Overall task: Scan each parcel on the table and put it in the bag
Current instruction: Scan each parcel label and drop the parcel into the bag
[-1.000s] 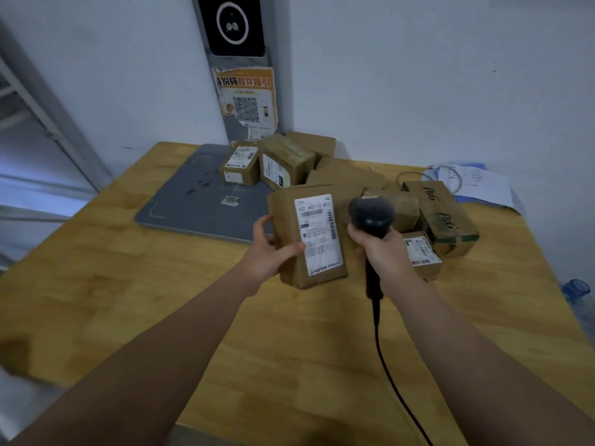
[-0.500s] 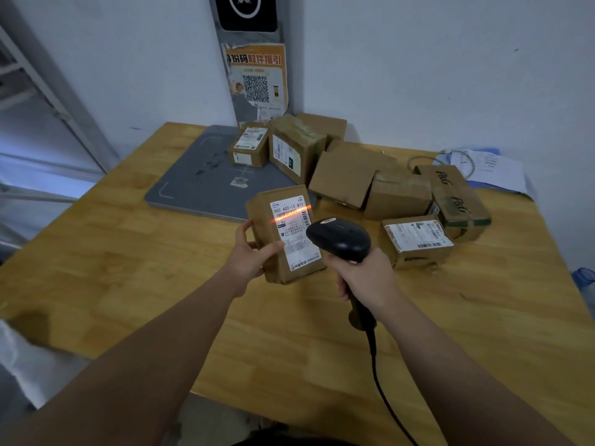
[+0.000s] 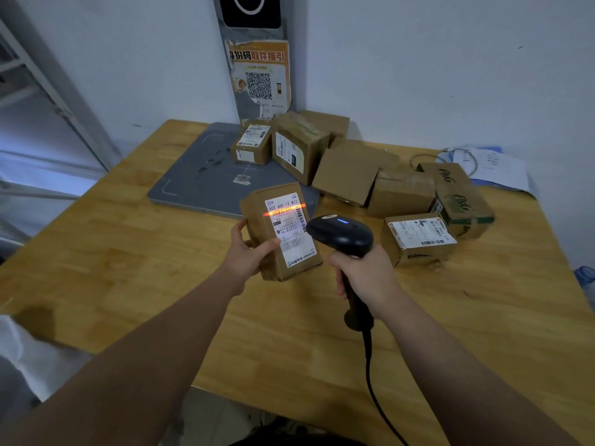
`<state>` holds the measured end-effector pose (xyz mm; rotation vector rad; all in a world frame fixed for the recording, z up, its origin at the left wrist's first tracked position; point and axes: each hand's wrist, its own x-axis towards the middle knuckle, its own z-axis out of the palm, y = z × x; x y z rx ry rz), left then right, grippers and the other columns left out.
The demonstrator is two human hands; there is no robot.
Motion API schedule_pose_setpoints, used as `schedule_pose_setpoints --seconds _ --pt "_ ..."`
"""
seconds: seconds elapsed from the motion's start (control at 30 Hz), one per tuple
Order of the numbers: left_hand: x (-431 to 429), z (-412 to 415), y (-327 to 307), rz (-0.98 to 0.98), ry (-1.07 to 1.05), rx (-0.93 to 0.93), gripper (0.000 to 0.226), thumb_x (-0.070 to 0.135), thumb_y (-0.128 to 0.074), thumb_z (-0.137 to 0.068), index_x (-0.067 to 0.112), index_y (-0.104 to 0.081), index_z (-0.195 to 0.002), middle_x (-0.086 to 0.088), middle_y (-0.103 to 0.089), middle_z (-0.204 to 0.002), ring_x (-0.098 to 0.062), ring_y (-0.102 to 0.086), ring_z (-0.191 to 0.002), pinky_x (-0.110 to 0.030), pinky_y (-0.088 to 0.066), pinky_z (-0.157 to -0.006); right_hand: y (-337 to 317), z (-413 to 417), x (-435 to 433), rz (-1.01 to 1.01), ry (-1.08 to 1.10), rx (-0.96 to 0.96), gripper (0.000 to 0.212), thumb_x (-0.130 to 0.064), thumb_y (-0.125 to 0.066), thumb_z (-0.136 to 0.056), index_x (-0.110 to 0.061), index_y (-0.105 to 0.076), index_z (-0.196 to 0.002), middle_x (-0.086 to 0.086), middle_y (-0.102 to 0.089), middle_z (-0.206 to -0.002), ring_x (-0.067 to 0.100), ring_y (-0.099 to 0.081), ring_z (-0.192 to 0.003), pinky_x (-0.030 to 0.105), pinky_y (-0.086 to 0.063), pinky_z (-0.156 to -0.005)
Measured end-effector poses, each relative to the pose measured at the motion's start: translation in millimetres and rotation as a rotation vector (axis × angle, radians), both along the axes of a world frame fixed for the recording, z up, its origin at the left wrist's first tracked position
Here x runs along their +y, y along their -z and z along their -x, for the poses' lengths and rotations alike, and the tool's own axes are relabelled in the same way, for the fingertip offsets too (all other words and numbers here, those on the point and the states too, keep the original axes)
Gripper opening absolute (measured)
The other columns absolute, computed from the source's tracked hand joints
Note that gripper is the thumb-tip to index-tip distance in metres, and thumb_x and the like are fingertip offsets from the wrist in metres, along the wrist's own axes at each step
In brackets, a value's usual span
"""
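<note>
I see a small brown cardboard parcel with a white shipping label (image 3: pixel 280 235) held upright, slightly tilted, above the wooden worktop (image 3: pixel 128 252). The left hand (image 3: pixel 248 252) grips its left edge, thumb across the front. An orange scan line crosses the barcode near the label's top. The black corded handheld scanner (image 3: pixel 341 235) sits just right of it, gripped in the right hand (image 3: pixel 363 275), a blue light lit on its head. The other brown cardboard parcels (image 3: pixel 347 170) lie clustered at the worktop's far side. The nearest, a labelled box (image 3: pixel 418 238), rests label up.
</note>
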<state>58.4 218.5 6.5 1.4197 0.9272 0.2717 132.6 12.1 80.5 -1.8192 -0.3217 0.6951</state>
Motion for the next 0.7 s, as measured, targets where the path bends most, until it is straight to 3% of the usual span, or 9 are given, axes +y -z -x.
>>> schedule_pose_setpoints --seconds 0.33,0.5,0.6,0.7 --pt "-2.2 16.9 -5.3 -0.019 -0.021 -0.013 0.091 0.03 -0.08 -0.077 0.041 -0.02 -0.144 -0.008 -0.051 -0.132 -0.026 -0.054 -0.116 -0.04 -0.05 -0.084 3.0 8.4 1.8 -0.081 -0.037 0.055 0.023 -0.012 -0.067 -0.085 -0.009 -0.062 -0.062 0.01 -0.056 -0.051 0.02 -0.056 -0.046 0.027 -0.049 -0.048" --pt "-1.3 52.3 -13.4 -0.035 -0.094 -0.061 0.087 0.028 -0.078 -0.079 0.037 -0.021 -0.144 -0.006 -0.052 -0.125 -0.015 -0.059 -0.104 -0.024 -0.051 -0.064 9.1 30.0 17.1 -0.149 -0.117 0.079 0.025 -0.01 -0.068 -0.084 -0.008 -0.063 -0.06 0.012 -0.054 -0.05 0.022 -0.053 -0.044 0.03 -0.047 -0.048" --pt "5.7 85.2 -14.7 -0.03 -0.134 -0.08 0.086 0.029 -0.078 -0.079 0.037 -0.021 -0.144 -0.006 -0.052 -0.125 -0.017 -0.06 -0.104 -0.025 -0.053 -0.066 15.0 52.2 31.3 -0.19 -0.148 0.094 0.018 -0.009 -0.069 -0.084 -0.001 -0.065 -0.069 0.011 -0.053 -0.05 0.023 -0.052 -0.044 0.031 -0.046 -0.049" --pt "19.2 125.5 -16.8 -0.053 -0.16 -0.083 0.087 0.03 -0.078 -0.079 0.037 -0.021 -0.144 -0.006 -0.052 -0.125 -0.018 -0.059 -0.106 -0.025 -0.053 -0.068 18.7 83.3 48.0 -0.182 -0.2 0.091 0.017 -0.011 -0.069 -0.085 -0.007 -0.066 -0.068 0.009 -0.054 -0.05 0.021 -0.053 -0.045 0.031 -0.047 -0.051"
